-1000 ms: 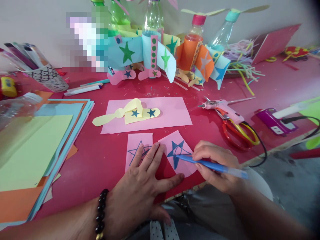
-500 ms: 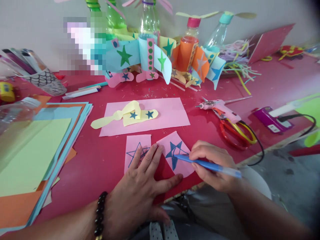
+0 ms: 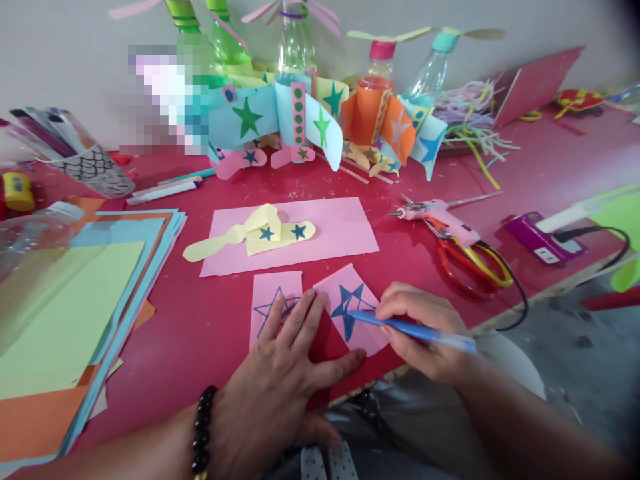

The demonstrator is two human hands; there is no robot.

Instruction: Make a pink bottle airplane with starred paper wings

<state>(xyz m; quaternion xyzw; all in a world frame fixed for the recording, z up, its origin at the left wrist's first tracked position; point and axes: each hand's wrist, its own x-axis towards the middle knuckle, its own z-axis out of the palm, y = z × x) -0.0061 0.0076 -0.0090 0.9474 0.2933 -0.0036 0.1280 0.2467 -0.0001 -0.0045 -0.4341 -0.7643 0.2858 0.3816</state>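
My right hand grips a blue marker, its tip touching a star drawn on a tilted pink paper piece. Part of that star is filled in with blue; the right part is only outlined. My left hand lies flat with fingers spread. Its fingers cover part of a second pink paper piece with a star outline, and its thumb side touches the lower edge of the tilted piece. Behind them, yellow paper cutouts with two blue stars rest on a large pink sheet.
Bottle planes with paper wings stand at the back. To the right lie a pink glue gun, scissors and a purple power strip. At left are stacked coloured papers, a clear bottle and a marker cup.
The marker has shifted very slightly left with my right hand. My left hand stays in place, and the whole view has moved a little.
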